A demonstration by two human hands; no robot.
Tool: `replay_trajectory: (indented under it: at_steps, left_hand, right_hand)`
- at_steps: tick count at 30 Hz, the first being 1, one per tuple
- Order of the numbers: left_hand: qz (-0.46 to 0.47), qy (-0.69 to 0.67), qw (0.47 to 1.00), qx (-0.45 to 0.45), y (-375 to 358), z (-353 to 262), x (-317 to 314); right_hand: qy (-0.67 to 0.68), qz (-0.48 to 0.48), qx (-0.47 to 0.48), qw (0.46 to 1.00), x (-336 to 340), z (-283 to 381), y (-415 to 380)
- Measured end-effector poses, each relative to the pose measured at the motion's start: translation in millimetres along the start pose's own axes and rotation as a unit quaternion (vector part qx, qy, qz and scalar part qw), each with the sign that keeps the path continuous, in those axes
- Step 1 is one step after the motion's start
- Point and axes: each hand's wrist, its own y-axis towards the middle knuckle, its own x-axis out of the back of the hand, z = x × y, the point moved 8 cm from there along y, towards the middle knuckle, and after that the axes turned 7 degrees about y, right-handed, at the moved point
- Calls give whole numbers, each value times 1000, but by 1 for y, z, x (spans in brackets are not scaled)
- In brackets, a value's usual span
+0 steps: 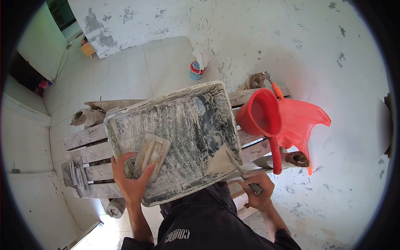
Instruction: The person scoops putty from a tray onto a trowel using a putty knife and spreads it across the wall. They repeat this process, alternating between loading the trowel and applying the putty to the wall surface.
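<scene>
The left hand (130, 179) was positioned at the near left side of the tray (177, 137). Its thumb and forefinger were spread apart in a curved, open form around the near left part of the float (153, 153). The thumb tip was at the edge of the float; firm contact could not be confirmed. The float lay tilted across the ribbed left part of the tray, its surface coated with pale residue.

The right hand (258, 189) was positioned just outside the near right corner of the tray. Its fingers were clamped together on the dark handle of the scraper (223, 161). The wide, pale blade of the scraper extended over the near right corner of the tray interior.

The tray was set at an angle over the slatted bench (96, 152), with dark and whitish smears on its floor and walls. To the right of the tray, the red dipper (260, 112) was placed with its handle directed toward the near side. The red bag (298, 121) was located beside it, farther right. A tool with an orange grip (276, 90) was located at the far side of the dipper. Several flat blades (77, 177) were located at the left end of the bench. A small bucket (196, 71) stood on the floor beyond the tray.
</scene>
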Motion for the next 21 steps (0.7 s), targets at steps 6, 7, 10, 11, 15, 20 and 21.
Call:
replay_trajectory:
  at_steps: [6,7,10,11,15,20,21]
  left_hand:
    - [14,25,999,-32,6,-1,-6]
    - [9,26,999,-25,7,1,-8]
    - [-1,3,1000,-9,9,-8,-3]
    - [-3,-22,1000,4,10,-9,-2]
    - [-9,24,998,-57,10,-19,6]
    - [5,19,994,-103,17,-33,15]
    - [5,21,994,-109,18,-32,16]
  right_hand:
    - [11,-1,-44,999,-9,-15,16]
    - [6,-4,-72,997,-9,-19,19]
    - [37,-46,-96,994,-1,-28,28]
    - [11,-23,-88,996,0,-30,29]
    - [47,-18,-67,996,10,-15,48]
    - [-25,205,16,978,1,20,90]
    - [-22,200,16,979,-2,24,102]
